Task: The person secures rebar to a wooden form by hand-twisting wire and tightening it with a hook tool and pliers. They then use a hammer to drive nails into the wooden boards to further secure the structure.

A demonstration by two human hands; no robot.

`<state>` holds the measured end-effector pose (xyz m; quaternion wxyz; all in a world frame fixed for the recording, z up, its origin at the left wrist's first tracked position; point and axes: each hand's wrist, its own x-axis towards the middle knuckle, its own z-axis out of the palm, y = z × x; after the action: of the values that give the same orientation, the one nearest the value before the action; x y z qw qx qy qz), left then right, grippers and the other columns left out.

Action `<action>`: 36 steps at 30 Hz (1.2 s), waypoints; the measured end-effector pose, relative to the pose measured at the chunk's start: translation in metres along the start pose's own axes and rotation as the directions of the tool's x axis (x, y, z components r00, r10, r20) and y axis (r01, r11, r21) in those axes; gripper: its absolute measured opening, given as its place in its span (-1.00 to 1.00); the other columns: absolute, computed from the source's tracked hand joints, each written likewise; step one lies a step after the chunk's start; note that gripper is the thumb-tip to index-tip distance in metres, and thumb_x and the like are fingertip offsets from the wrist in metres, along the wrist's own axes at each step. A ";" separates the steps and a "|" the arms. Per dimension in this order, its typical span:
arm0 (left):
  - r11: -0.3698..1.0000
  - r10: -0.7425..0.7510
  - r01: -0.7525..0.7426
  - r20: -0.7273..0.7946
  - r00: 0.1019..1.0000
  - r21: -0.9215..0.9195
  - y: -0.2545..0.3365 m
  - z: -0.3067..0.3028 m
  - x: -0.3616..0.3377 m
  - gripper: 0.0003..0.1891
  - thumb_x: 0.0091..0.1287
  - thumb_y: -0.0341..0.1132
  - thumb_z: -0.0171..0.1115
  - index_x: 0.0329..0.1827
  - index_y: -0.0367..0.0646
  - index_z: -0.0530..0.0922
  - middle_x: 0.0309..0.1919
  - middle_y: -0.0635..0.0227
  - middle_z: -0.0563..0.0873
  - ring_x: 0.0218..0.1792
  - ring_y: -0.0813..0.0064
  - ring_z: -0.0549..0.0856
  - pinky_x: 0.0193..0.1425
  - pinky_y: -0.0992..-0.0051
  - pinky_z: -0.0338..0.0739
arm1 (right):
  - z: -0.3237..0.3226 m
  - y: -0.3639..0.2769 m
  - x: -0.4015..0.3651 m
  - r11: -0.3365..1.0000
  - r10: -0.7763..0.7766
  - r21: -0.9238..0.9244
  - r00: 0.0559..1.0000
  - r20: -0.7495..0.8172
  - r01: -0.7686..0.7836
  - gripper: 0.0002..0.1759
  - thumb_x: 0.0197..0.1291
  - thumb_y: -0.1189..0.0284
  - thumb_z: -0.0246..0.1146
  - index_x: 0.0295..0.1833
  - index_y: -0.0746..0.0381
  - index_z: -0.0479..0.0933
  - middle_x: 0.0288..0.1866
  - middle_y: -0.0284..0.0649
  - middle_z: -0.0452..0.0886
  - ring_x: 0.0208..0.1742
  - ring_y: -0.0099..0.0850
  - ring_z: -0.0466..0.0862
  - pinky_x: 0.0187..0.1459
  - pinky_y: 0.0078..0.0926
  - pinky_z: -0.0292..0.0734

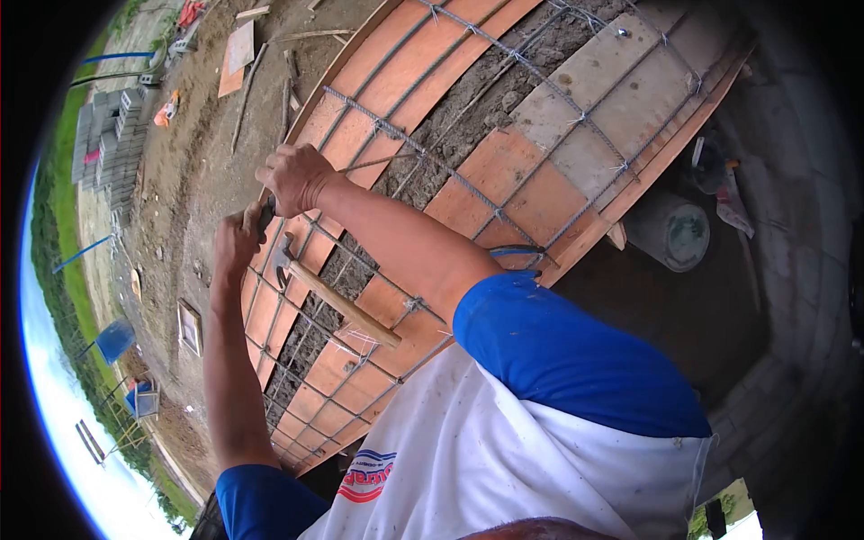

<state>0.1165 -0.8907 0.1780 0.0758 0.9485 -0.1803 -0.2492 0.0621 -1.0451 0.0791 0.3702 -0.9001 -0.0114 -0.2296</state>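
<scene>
Both my hands are stretched out to the far edge of a rebar grid [382,123] laid over plywood boards. My left hand [238,238] is closed around a small dark object [267,216], whose kind I cannot tell. Just beyond it, my right hand [299,180] is closed in a fist at the edge board, and what its fingers hold is hidden. A claw hammer [346,304] with a wooden handle lies on the bars below my hands. Thin tie wires [355,342] lie near its handle, and wire ties bind the bar crossings.
A trough of rough wet-looking concrete [490,110] runs between the plywood sheets [513,171]. A bucket [670,234] stands under the right edge. Stacked grey blocks [108,139], loose planks [238,56] and a wooden frame [189,327] are on the ground at left.
</scene>
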 end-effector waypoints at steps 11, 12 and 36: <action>0.630 -0.087 0.258 0.264 0.961 -0.732 -0.059 0.170 -0.127 -0.44 0.44 0.17 0.03 -0.41 -0.21 0.55 -0.63 0.37 0.59 -0.63 0.58 0.52 -0.55 0.54 0.37 | -0.002 -0.023 -0.123 0.933 -0.319 0.040 0.773 0.549 0.356 -0.44 -0.21 0.15 0.48 -0.02 0.09 0.61 -0.06 -0.23 0.55 0.13 -0.24 0.49 0.22 -0.18 0.30; 0.659 -0.021 0.198 0.246 0.969 -0.726 -0.064 0.160 -0.127 -0.45 0.43 0.17 0.05 -0.42 -0.21 0.55 -0.63 0.37 0.59 -0.62 0.58 0.52 -0.54 0.54 0.38 | -0.032 -0.024 -0.132 0.968 -0.205 -0.030 0.858 0.470 0.247 -0.39 -0.24 0.13 0.51 0.01 0.09 0.59 -0.02 -0.21 0.53 0.15 -0.23 0.46 0.20 -0.17 0.31; -0.181 -0.932 0.317 0.265 0.247 -0.931 -0.259 0.306 -0.403 -0.54 0.28 0.08 0.30 -0.43 -0.17 0.47 -0.68 0.40 0.49 -0.70 0.49 0.49 -0.66 0.45 0.33 | 0.066 -0.156 -0.202 0.940 -0.328 0.187 0.612 0.720 0.284 -0.82 0.10 0.41 0.25 -0.24 0.21 0.71 -0.27 0.00 0.69 -0.18 -0.05 0.70 -0.09 -0.19 0.61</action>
<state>-0.2840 -0.5155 0.0327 0.4734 0.6718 0.5696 -0.0132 -0.1218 -0.8575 0.0561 0.3126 -0.8889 -0.3206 0.0967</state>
